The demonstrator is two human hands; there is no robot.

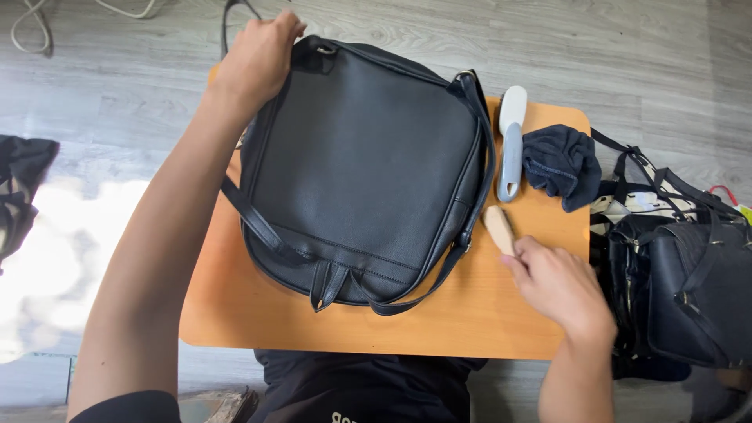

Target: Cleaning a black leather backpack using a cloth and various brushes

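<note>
Left hand point(254, 59) grips backpack point(364, 168) edge; right hand point(558, 286) touches brush point(499, 229).

No packages, labels, signs or screens to be seen from here. Only a scrap of pale lettering shows on the person's dark shirt point(368, 392) at the bottom edge, cut off and too small to make out.

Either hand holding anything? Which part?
The left hand grips the black backpack at its far top corner. The right hand has its fingertips on the near end of the small wooden brush; a full grasp cannot be confirmed.
</note>
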